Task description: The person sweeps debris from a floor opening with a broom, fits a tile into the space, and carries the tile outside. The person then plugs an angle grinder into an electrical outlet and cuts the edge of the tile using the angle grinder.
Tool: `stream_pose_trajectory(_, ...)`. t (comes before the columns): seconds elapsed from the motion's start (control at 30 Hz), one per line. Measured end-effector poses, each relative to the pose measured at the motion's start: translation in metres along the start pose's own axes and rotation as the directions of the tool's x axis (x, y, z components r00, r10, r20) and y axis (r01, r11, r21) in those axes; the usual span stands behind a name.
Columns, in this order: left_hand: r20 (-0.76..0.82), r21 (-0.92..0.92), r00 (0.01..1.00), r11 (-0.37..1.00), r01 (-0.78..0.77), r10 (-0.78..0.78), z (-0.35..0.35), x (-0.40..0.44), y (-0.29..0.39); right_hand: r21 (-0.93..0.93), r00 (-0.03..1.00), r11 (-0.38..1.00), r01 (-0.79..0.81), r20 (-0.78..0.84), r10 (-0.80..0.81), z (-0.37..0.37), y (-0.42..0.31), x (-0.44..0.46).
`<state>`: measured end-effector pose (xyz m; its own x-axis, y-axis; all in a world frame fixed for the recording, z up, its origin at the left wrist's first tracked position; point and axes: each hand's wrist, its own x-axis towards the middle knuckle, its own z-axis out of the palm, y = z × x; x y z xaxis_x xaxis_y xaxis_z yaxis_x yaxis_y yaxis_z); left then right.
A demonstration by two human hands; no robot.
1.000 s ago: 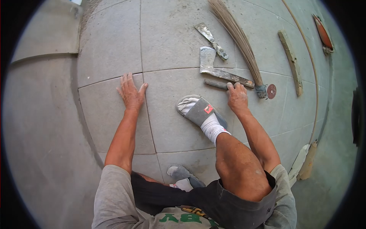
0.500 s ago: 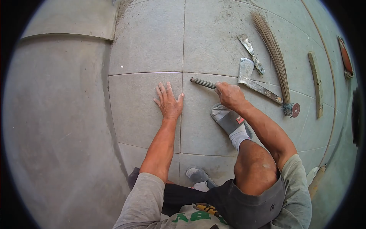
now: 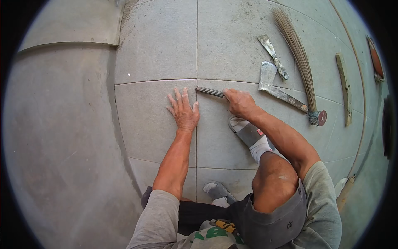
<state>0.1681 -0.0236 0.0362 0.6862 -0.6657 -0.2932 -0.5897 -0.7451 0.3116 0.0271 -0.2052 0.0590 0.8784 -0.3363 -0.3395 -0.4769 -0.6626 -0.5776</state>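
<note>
My left hand lies with spread fingers on a grey floor tile, just left of a tile joint. In my right hand is a thin ribbed metal rod, gripped at its right end. The rod's left tip is at the joint, near the corner where the tiles meet. To the right of that hand lie a hatchet-like tool and a putty knife, both flat on the tiles.
A stick broom lies at the right with a reddish disc by its bound end. Beyond it are a wooden strip, a long thin hose and an orange tool. My sandalled foot is below my right hand.
My right hand has lifted the rod from beside the hatchet and carried it left to the tile joint. The view has shifted left. My left hand has moved toward the joint.
</note>
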Motion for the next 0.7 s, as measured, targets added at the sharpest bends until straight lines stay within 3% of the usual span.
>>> stream_pose_trajectory(0.1, 0.019, -0.012, 1.0, 1.0, 0.021, -0.02, -0.003, 0.0, 0.001, -0.08, 1.0, 0.997, -0.008, 0.017, 0.009, -0.007, 0.006, 0.0)
stream_pose_trajectory(0.3, 0.011, -0.008, 1.0, 1.0, 0.027, -0.027, -0.001, 0.006, 0.002, -0.084, 0.999, 0.996, 0.008, -0.044, -0.012, 0.004, 0.001, 0.007)
stream_pose_trajectory(0.7, 0.017, -0.03, 0.998, 0.997, 0.067, -0.066, 0.0, 0.006, 0.006, -0.097, 0.998, 0.994, 0.06, -0.014, -0.061, 0.002, 0.009, 0.01)
